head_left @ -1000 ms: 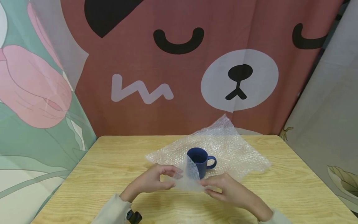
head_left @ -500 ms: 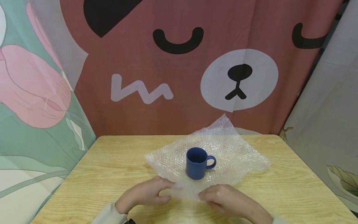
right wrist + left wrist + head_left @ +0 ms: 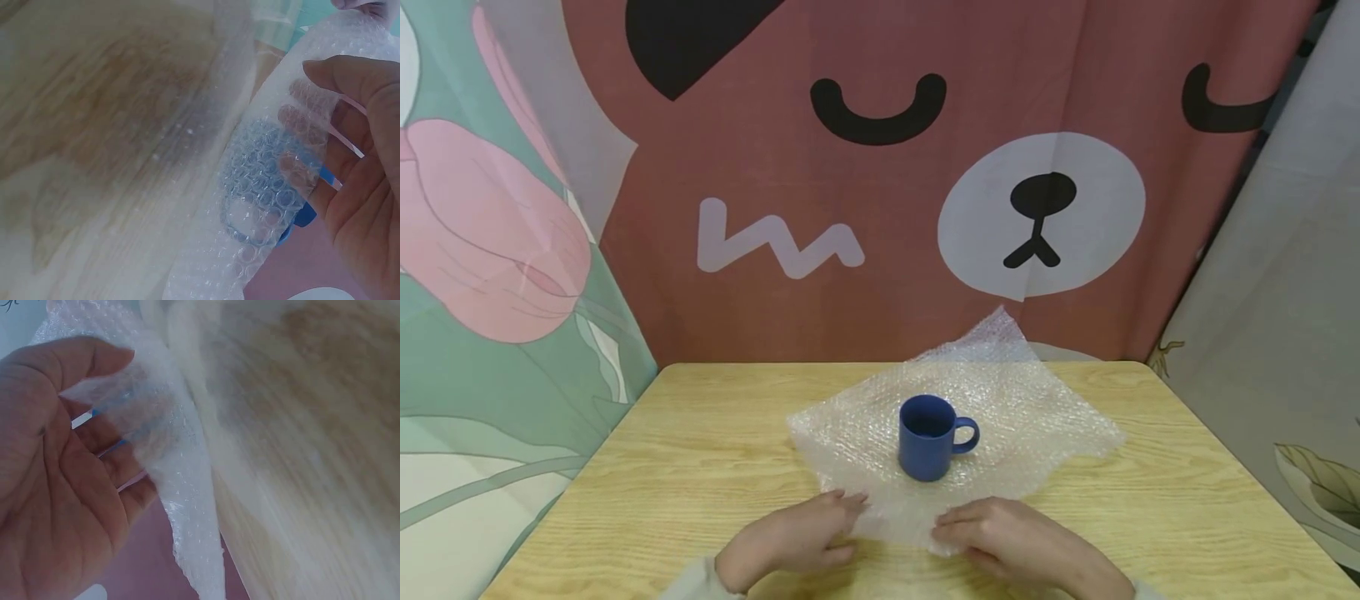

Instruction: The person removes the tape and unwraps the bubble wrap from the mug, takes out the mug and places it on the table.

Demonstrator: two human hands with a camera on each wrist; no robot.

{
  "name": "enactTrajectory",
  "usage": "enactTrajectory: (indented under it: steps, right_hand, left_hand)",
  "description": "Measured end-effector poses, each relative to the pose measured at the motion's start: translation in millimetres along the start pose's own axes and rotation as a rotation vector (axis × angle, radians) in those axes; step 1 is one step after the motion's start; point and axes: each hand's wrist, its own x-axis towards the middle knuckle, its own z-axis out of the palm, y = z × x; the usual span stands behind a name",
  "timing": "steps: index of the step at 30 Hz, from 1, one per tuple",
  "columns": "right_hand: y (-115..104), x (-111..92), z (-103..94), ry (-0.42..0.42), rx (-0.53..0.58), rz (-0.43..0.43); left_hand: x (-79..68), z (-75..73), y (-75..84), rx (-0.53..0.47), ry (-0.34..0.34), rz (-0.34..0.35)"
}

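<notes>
A blue mug stands upright on a sheet of bubble wrap, its handle pointing right. My left hand is at the sheet's near left edge, fingers over the wrap and thumb apart below. In the left wrist view, its fingers show through the bubble wrap. My right hand pinches the near edge right of the middle, fingers bent down. In the right wrist view, the wrap passes between thumb and fingers, and blue of the mug shows behind it.
The pale wooden table extends to both sides of the sheet. A patterned curtain hangs behind it, and the sheet's far corner rises against this curtain. More printed fabric hangs on the right.
The near flap, raised in front of the mug a second ago, has come down flat toward me, uncovering the mug. Both hands have moved down and nearer; the left thumb and fingers have spread.
</notes>
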Motion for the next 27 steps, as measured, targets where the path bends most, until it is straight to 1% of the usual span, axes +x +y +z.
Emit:
enactTrajectory:
  steps: [2,6,9,13,18,23,27]
  right_hand:
    - [-0.8,-0.9,-0.7,-0.045,0.041,0.041]
    - [-2.3,-2.8,-1.7,-0.133,0.122,0.105]
    - [-3.2,-4.5,-1.4,-0.161,0.131,0.108]
    - [-4.1,-5.8,-0.6,-0.185,0.171,0.125]
    - [-5.0,-6.6,-1.6,-0.231,0.253,0.203]
    - [-5.9,-6.9,-2.0,-0.277,0.347,0.299]
    - [-5.3,-7.0,-2.0,-0.286,0.376,0.328]
  left_hand:
    - [0.4,2.7,0.6,0.011,-0.002,0.010]
    - [1.3,6.1,1.7,0.016,-0.033,0.021]
    - [1.1,7.2,2.3,-0.008,-0.064,0.020]
    - [0.5,7.7,1.8,-0.057,-0.081,0.020]
    - [1.4,6.9,0.2,-0.095,-0.089,0.042]
    - [1.9,6.6,-1.0,-0.095,-0.101,0.066]
    - [2.3,5.4,-1.7,-0.117,-0.106,0.076]
